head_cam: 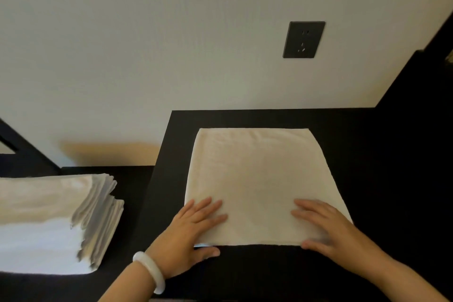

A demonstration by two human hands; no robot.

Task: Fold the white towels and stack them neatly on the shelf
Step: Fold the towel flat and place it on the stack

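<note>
Two hands lie flat with spread fingers on a folded white towel (259, 186) on the dark shelf (367, 179): the left hand (193, 230) covers its near left corner, thumb on the shelf, and the right hand (326, 225) its near right corner. A stack of towels (54, 223) sits lower left. A dark wall socket (304, 39) is above.

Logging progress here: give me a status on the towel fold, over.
Left hand, right hand: fingers flat on towel, near corners. Towel smooth on dark counter. Nothing blocking; folded stack apart, left.
</note>
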